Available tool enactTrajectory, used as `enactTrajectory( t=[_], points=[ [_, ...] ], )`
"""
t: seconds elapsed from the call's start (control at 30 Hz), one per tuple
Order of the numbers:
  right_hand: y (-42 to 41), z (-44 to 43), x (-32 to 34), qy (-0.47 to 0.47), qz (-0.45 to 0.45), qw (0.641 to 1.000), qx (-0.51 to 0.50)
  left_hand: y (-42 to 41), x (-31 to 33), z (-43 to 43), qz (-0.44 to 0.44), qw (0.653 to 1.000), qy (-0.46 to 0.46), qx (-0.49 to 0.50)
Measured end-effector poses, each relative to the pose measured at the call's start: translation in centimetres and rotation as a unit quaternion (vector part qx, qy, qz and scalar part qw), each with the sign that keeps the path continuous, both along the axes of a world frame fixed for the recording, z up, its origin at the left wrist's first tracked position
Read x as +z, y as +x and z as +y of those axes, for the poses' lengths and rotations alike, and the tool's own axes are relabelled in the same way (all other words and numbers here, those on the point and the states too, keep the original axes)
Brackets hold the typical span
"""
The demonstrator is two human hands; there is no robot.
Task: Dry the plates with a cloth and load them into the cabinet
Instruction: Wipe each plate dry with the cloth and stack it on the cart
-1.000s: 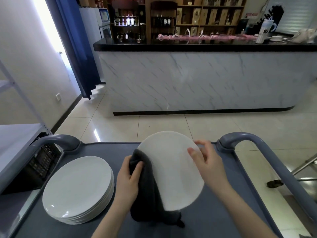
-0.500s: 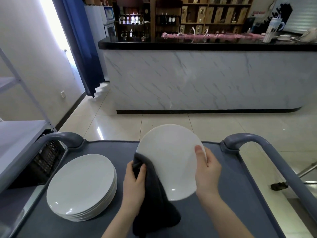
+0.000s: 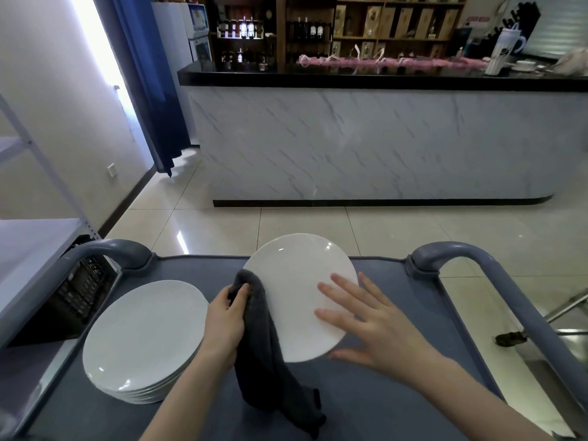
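1. At the far left stands a pale metal shelf rack [image 3: 35,246]. A black slatted crate [image 3: 81,292] sits under its lower shelf, just beside the cart; what is in it cannot be made out.
2. The grey-blue cart [image 3: 375,405] has a raised rim and curved handles at its far corners. On its left part sits a stack of white plates [image 3: 143,338], several high and lying flat.
3. The left hand [image 3: 226,326] is just right of the stack, its fingers curled tight around a bunch of the dark grey cloth [image 3: 267,361]. It holds the cloth against the left edge of a single plate. The rest of the cloth hangs down, and its lower end lies on the cart.
4. The white plate [image 3: 296,288] is held over the middle of the cart, tilted with its far edge up and its face toward the camera. It is apart from the stack. Its left rim is covered by the cloth.
5. The right hand [image 3: 369,326] is spread wide, fingers straight and apart. The fingertips [image 3: 324,286] lie flat on the right part of the plate's face, and the thumb reaches under its lower rim. It grips nothing.
6. Beyond the cart, across the tiled floor, runs a marble-fronted bar [image 3: 366,141] with a black top. On it lie a long pink bundle [image 3: 381,62] and, at the right end, a white tumbler [image 3: 502,52].
7. Wooden shelves [image 3: 375,17] behind the bar hold bottles and boxes.
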State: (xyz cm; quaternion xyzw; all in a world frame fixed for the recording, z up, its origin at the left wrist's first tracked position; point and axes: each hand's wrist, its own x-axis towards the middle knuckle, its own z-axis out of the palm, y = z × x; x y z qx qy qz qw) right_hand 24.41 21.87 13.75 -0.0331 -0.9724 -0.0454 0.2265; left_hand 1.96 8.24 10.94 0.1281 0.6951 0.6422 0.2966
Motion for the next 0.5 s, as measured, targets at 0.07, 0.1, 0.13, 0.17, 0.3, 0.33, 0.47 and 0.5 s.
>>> enactTrajectory(
  t=[0.07, 0.1, 0.13, 0.17, 0.3, 0.33, 0.47, 0.5],
  points=[
    [-0.3, 0.3, 0.0, 0.051, -0.002, 0.998, 0.038, -0.2, 0.1, -0.1, 0.001, 1.000, -0.012, -0.021],
    [-0.4, 0.4, 0.0, 0.070, -0.001, 0.996, 0.049, -0.2, 0.2, -0.1, -0.003, 1.000, -0.016, -0.027],
    [-0.4, 0.3, -0.1, 0.087, 0.002, 0.995, 0.056, -0.3, 0.2, -0.2, -0.009, 0.999, -0.019, -0.030],
    [-0.4, 0.3, -0.2, 0.099, 0.008, 0.993, 0.060, -0.3, 0.2, -0.3, -0.017, 0.999, -0.021, -0.032],
    [0.0, -0.2, -0.7, 0.100, 0.030, 0.993, 0.052, -0.5, -0.2, -1.1, -0.027, 0.999, -0.022, -0.018],
    [0.0, -0.5, -0.8, 0.085, 0.032, 0.995, 0.045, -0.6, -0.4, -1.4, -0.024, 0.999, -0.021, -0.006],
    [0.1, -2.0, -1.0, -0.127, 0.052, 0.988, -0.068, -0.7, -0.9, -2.2, -0.045, 0.997, 0.024, 0.064],
    [0.0, -2.2, -1.0, -0.213, 0.047, 0.968, -0.125, -0.4, -0.8, -2.3, -0.048, 0.995, 0.039, 0.075]
  ],
)
